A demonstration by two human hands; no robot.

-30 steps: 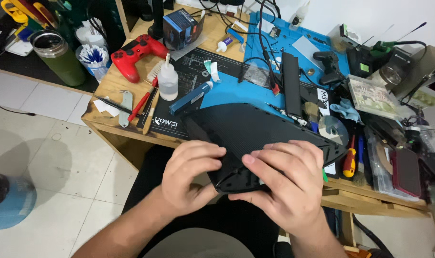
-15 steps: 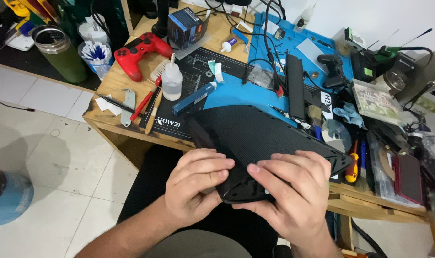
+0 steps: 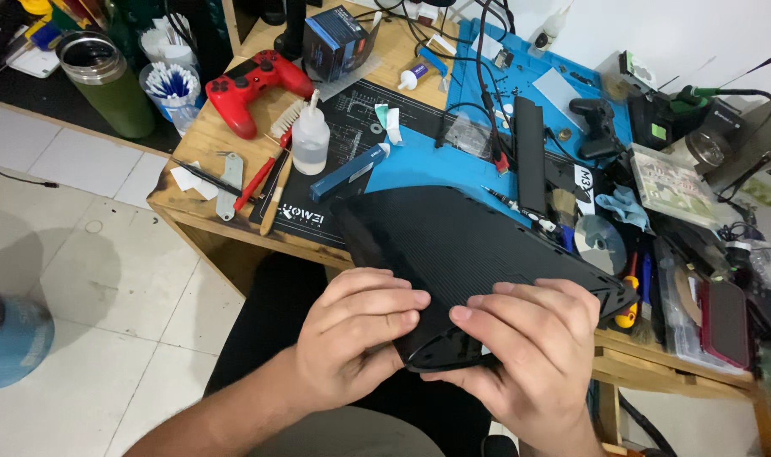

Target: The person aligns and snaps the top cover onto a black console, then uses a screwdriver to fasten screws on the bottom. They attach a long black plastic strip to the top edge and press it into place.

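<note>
Left hand [image 3: 356, 347]: wrapped round the near end of the black ribbed cover [image 3: 461, 254]; fingers [image 3: 385, 303] curled over its top face, thumb hidden beneath; gripping the cover
Right hand [image 3: 533, 355]: clamped on the same near end at 3 o'clock from the left hand; fingers [image 3: 508, 317] bent over the ribs, palm under the glossy edge; gripping the cover
Black ribbed cover: held above the lap, just off the front edge of the worktop [image 3: 207, 216]; tilted, far end rising toward 12 o'clock over the blue mat [image 3: 419, 165]
Red game controller [image 3: 254, 85]: on the worktop at 11 o'clock from the hands, well apart
Clear squeeze bottle [image 3: 311, 140]: upright, just beside the controller at its 4 o'clock
Green tumbler [image 3: 106, 80]: at 10 o'clock, beyond the worktop's left edge
Disc [image 3: 599, 241]: lying flat at 2 o'clock, near the cover's far right corner
Black bar-shaped part [image 3: 529, 152]: on the blue mat at 1 o'clock
</note>
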